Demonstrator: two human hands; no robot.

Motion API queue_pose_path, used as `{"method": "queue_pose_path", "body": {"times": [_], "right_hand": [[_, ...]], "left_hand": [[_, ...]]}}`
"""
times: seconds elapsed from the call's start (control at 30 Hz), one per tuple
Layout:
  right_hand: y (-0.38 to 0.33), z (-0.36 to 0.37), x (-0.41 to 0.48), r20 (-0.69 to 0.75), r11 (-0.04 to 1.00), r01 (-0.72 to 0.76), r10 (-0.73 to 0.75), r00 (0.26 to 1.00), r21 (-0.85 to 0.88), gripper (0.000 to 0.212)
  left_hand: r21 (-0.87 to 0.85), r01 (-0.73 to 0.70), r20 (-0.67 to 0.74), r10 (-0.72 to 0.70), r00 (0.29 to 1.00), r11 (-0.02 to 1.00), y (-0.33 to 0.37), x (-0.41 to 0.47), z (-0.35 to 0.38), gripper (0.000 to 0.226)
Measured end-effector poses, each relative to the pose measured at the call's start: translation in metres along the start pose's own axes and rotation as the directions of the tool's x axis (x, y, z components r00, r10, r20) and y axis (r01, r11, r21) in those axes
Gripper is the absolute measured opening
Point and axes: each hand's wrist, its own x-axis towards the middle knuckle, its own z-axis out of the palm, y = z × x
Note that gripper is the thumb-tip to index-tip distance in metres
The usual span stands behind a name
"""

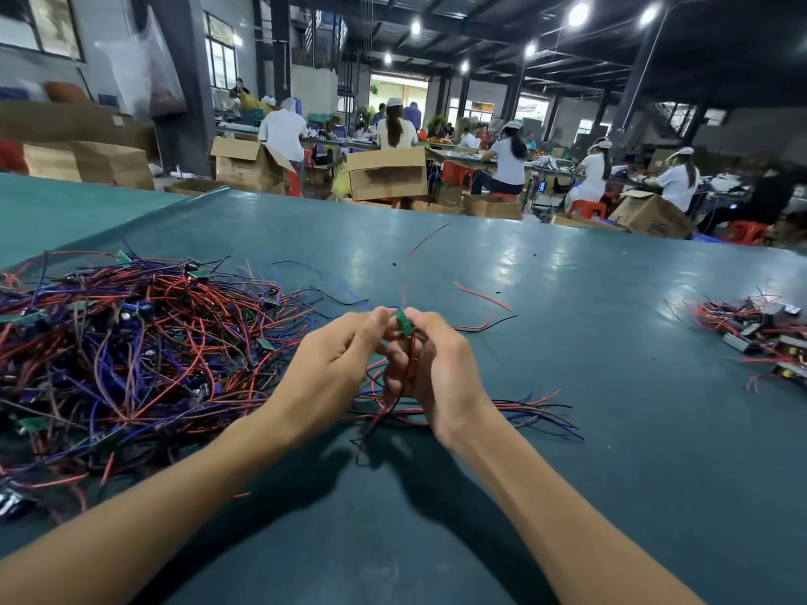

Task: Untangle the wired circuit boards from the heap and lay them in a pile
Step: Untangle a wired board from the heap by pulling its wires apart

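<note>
Teal sheeting covers a wide bench point(567, 299) in a busy factory hall, with seated workers point(508, 163) and open cardboard boxes point(388, 172) beyond its far edge. On the person's left lies the heap point(131, 342), a thick snarl of red, blue and black leads with small green boards buried in it. Far to the right sits a separate pile point(760, 334) of boards. Between them, raised above the bench, both hands meet on one small green circuit board point(404, 321). The left hand point(332, 364) pinches it with thumb and curled fingers. The right hand point(436, 364) grips it from the other side, red and black leads running down through that palm. A loose sheaf of wires point(524, 412) lies just under the hands, and the held leads seem to cross it, though the tangle hides where. Doing this step well probably means keeping the pinch on the board itself and drawing each lead out along its length rather than yanking at the joints, then laying the board flat.
</note>
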Motion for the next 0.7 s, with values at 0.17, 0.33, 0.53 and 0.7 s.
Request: {"method": "queue_pose_path", "body": {"times": [0.17,0.33,0.53,0.7], "right_hand": [[0.000,0.004,-0.002,0.098,0.999,0.045,-0.048,0.994,0.031,0.029],[0.002,0.002,-0.005,0.098,1.000,0.012,-0.012,0.995,0.004,0.019],[0.005,0.006,-0.008,0.127,0.997,-0.025,0.035,0.991,-0.076,0.009],[0.002,0.006,-0.008,0.150,0.999,0.015,-0.007,0.989,-0.052,0.009]], "left_hand": [[-0.431,0.205,0.134,-0.162,0.978,0.879,0.002,-0.001,-0.006,0.042],[-0.617,0.357,0.231,-0.272,0.934,0.701,0.001,-0.001,-0.013,0.037],[-0.602,0.438,0.318,-0.303,0.898,0.667,0.002,-0.001,-0.024,0.039],[-0.563,0.416,0.366,-0.236,0.900,0.714,-0.004,0.001,-0.028,0.038]]}}
